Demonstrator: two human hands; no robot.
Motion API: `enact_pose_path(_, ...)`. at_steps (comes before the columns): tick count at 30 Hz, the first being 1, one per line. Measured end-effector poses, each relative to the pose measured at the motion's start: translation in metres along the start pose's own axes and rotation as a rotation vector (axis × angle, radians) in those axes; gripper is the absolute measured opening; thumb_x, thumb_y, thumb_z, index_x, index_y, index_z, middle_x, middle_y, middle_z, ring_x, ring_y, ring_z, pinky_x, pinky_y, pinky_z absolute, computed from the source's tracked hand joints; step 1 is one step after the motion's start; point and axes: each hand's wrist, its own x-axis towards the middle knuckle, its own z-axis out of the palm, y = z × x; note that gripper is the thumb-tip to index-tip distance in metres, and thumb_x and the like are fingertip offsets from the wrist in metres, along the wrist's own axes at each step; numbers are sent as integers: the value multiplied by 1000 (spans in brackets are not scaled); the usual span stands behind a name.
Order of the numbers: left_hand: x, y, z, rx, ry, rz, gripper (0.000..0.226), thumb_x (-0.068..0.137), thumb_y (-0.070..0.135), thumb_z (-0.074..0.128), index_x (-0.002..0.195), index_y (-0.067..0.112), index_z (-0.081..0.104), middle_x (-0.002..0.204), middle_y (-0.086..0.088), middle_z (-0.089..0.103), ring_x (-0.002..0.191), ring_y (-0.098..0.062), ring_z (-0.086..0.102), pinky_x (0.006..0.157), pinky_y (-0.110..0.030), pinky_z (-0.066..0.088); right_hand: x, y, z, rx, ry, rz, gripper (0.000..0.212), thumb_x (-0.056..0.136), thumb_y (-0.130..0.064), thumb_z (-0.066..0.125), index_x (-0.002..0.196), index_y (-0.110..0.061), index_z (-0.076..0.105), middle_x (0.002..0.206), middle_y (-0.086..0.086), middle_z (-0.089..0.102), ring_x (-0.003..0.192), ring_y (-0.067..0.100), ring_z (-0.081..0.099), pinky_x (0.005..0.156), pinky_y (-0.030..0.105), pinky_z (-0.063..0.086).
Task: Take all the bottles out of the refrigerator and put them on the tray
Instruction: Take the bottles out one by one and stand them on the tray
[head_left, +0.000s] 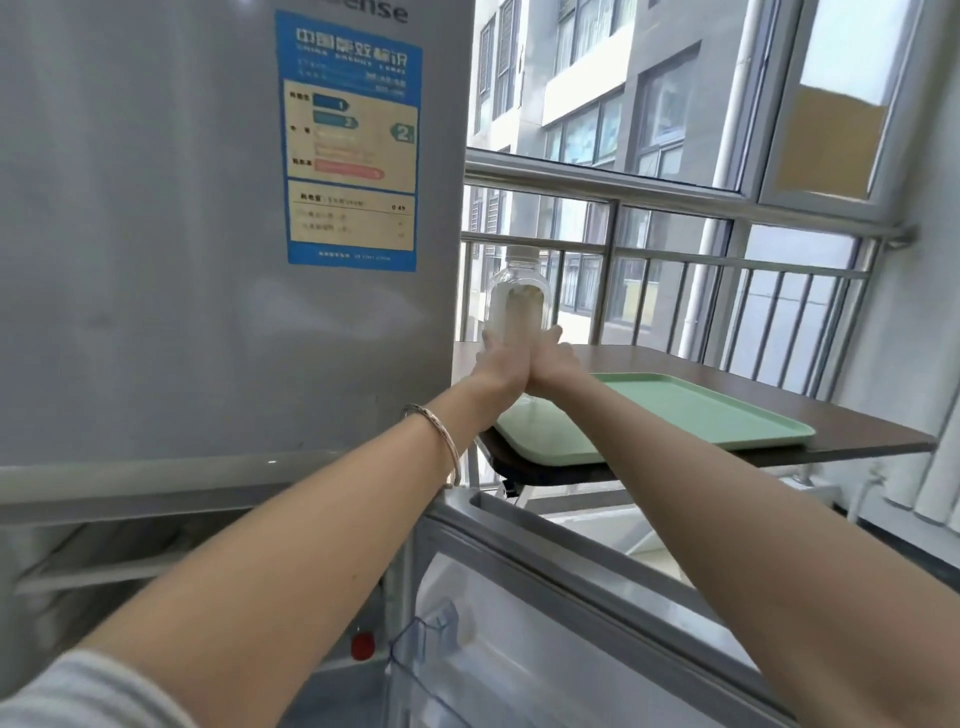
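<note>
One bottle (516, 299) is held upright between the left hand (500, 366) and the right hand (551, 364), its long axis vertical and its cap uppermost. Both palms are pressed to the lower part of its body from opposite sides, so each grip is clenched on the bottle; the fingers on the far side are hidden. The bottle is clear, with a pale filling that reaches to about its shoulder.

The tray (701, 415) is taken as the landmark. The bottle is carried above the tray's near left corner, close to the side of the refrigerator (156, 234), and it is not yet set down. The tray lies below and to the right of the bottle, so the coming move is judged to be a short lowering, with perhaps a slight shift rightward toward the tray's middle. The right hand is the nearer of the two to the tray's middle; the left hand is toward the refrigerator. A bracelet (441, 441) is worn on the left wrist.

The count: one bottle in view, one tray, with nothing seen on its visible surface, and one desk (831, 415) that carries the tray. The open refrigerator door (571, 597) is below the arms, nearer than the tray; no other bottle can be made out on its shelf. A small red object (362, 646) is seen low at the refrigerator; what it is cannot be told.
</note>
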Motion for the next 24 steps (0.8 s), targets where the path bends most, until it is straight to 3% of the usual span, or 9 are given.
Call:
enact_pose_path(2,-16,3,-4,3,-17,51,65,101,48,23,154,12,14,153,-14,36,143,-31,32,118,-43,24,-14,-4,1,28,173,-62,63,97,-33,50,145,0,25,145,23,38,130,39,44,104,47,41)
enact_pose_path(4,-38,8,-11,-10,-25,126,58,102,44,23,144,7,40,139,-14,53,132,-27,47,113,-39,34,-34,-9,1,145,307,-173,32,100,-21,42,127,-3,39,123,19,54,102,34,58,85,44,48)
enact_pose_path(6,-62,12,-22,13,9,146,54,103,41,25,135,6,51,130,-13,59,122,-25,54,107,-35,39,-57,-15,1,210,330,-250,19,99,-15,42,116,-8,41,105,14,61,82,28,59,70,41,46)
enact_pose_path(9,-98,4,-44,81,124,164,49,102,37,30,124,4,58,120,-13,64,113,-25,59,101,-36,45,-96,-27,12,205,265,-358,17,96,-9,49,112,-10,45,85,6,61,80,29,64,70,43,53)
enact_pose_path(14,-145,-37,-86,257,276,67,47,104,33,27,126,2,55,125,-15,60,115,-27,56,97,-35,43,-152,-47,51,52,66,-482,11,91,-12,54,101,-11,50,94,9,63,93,32,63,67,35,40)
enact_pose_path(18,-166,-85,-116,385,321,-107,47,103,31,24,133,7,50,137,-13,53,125,-28,49,100,-34,37,-179,-55,101,21,-143,-507,19,86,-16,60,104,-8,61,103,10,69,97,33,66,74,36,50)
enact_pose_path(21,-173,-128,-134,461,307,-213,46,103,25,24,130,3,55,136,-17,55,124,-30,51,101,-34,40,-187,-53,149,-16,-321,-470,25,86,-19,60,108,-8,65,108,11,70,101,32,66,74,32,49)
enact_pose_path(24,-170,-176,-147,528,237,-327,43,101,24,30,120,0,60,125,-18,61,114,-32,58,90,-32,44,-183,-45,205,-163,-526,-428,27,93,-18,53,114,-6,63,115,13,67,107,32,63,72,31,43)
